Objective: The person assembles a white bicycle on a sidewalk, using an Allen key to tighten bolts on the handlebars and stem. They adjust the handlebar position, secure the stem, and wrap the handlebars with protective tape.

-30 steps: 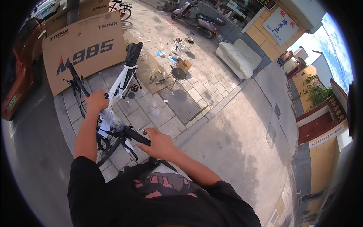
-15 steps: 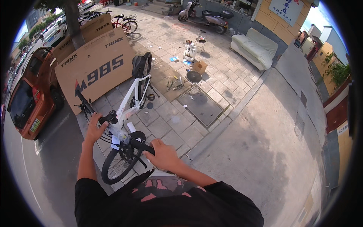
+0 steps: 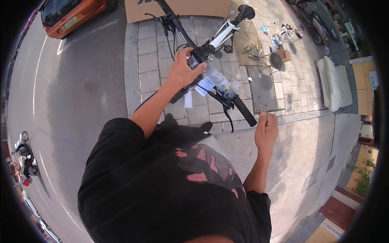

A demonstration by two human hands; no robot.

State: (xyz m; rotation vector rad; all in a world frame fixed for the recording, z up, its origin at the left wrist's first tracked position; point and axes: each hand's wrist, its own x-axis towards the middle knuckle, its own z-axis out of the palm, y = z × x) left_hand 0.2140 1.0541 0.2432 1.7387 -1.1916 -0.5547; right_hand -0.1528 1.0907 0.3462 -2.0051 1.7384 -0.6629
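Note:
A white-framed bicycle (image 3: 223,35) stands before me, its black handlebar (image 3: 180,30) running from upper left to lower right. My left hand (image 3: 182,71) curls over the middle of the bar by the stem, thumb and fingers around it. Clear plastic wrap (image 3: 219,77) covers the bar right of the stem, with a white tag (image 3: 204,86) hanging beside it. My right hand (image 3: 266,129) is off the bar, just right of the black grip (image 3: 245,111). Its fingertips pinch a thin, pale, short rod (image 3: 261,107), too small to name. The front wheel is mostly hidden by my left arm.
A large cardboard box (image 3: 178,10) stands behind the bicycle. A round black stool (image 3: 276,60), a small carton (image 3: 284,55) and scattered tools (image 3: 255,52) are on the paving to the right. A pale sofa (image 3: 334,83) stands farther right. An orange car (image 3: 75,18) is on the road.
My right hand has let go of the right grip and moved away to its right. My left hand has shifted from the left grip to the bar's middle. The view has turned and tilted down.

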